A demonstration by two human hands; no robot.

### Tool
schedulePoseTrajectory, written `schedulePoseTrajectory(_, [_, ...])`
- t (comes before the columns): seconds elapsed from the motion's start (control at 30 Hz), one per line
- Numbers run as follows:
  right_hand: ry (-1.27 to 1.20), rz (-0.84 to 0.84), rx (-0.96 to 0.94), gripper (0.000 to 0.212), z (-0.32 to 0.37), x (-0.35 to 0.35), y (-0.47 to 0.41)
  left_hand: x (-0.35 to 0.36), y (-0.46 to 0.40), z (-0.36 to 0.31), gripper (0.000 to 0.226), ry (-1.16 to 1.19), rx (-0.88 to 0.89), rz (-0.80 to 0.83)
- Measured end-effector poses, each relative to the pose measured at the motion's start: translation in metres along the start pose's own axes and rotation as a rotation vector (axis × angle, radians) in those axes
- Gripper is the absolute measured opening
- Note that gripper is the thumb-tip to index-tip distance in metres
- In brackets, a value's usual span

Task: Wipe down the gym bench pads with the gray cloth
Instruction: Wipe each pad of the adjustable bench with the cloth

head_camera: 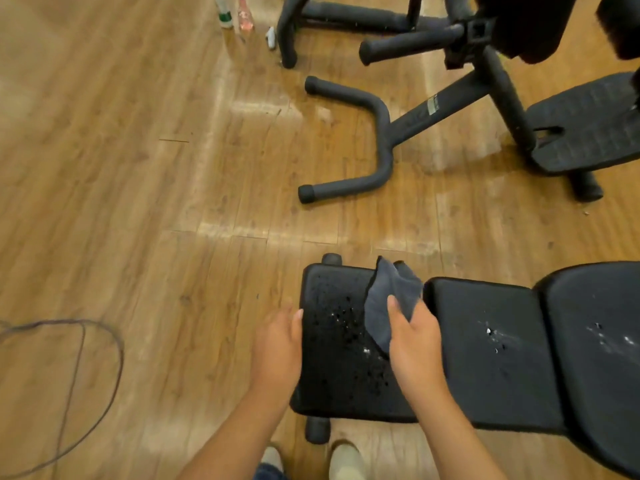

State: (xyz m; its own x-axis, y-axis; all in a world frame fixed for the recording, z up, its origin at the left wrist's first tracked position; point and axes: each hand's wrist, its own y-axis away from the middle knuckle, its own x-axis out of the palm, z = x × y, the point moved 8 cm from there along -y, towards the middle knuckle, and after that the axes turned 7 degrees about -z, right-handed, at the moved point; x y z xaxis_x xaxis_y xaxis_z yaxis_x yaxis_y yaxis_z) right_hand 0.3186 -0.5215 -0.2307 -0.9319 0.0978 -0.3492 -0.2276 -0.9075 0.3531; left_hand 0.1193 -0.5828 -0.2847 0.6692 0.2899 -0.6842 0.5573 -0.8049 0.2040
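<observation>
A black gym bench runs across the lower right, made of three pads. The left pad is speckled with wet droplets. The middle pad and the right pad each carry a few shiny drops. My right hand grips the gray cloth, which hangs over the right part of the left pad. My left hand has straight fingers at the left edge of that pad and holds nothing.
Black exercise machines stand behind on the wooden floor: a curved tube foot and a frame with a textured foot plate. Bottles stand at the top. A thin cable loop lies at the left. My shoes are below the bench.
</observation>
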Motion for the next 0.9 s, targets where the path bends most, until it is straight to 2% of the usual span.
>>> schedulePoseTrajectory(0.07, [0.058, -0.002, -0.171, 0.020, 0.011, 0.015, -0.013, 0.023, -0.006, 0.003, 0.045, -0.080, 0.037, 0.010])
schedulePoseTrajectory(0.13, [0.174, 0.045, -0.339, 0.033, 0.011, 0.041, -0.020, 0.038, -0.008, 0.008, 0.050, -0.135, 0.063, 0.002])
schedulePoseTrajectory(0.2, [0.481, 0.049, -0.584, 0.053, 0.002, 0.068, -0.022, 0.044, -0.008, 0.016, 0.051, -0.124, 0.085, -0.016])
schedulePoseTrajectory(0.27, [0.775, 0.116, -0.775, 0.062, -0.018, 0.094, -0.021, 0.045, -0.006, 0.020, 0.052, -0.088, 0.120, 0.001])
schedulePoseTrajectory(0.37, [0.936, 0.225, -0.802, 0.054, -0.039, 0.107, -0.019, 0.049, -0.004, 0.022, 0.052, -0.090, 0.195, 0.051])
schedulePoseTrajectory(0.47, [0.929, 0.245, -0.829, 0.052, -0.038, 0.104, -0.021, 0.057, -0.001, 0.019, 0.050, -0.230, 0.311, 0.055])
schedulePoseTrajectory(0.6, [0.922, 0.316, -0.886, 0.059, -0.042, 0.096, -0.020, 0.055, 0.003, 0.014, 0.058, -0.414, 0.470, -0.003])
schedulePoseTrajectory(0.9, [1.003, 0.288, -0.873, 0.056, -0.074, 0.068, 0.024, 0.050, 0.005, 0.013, 0.055, -0.587, 0.541, -0.014])
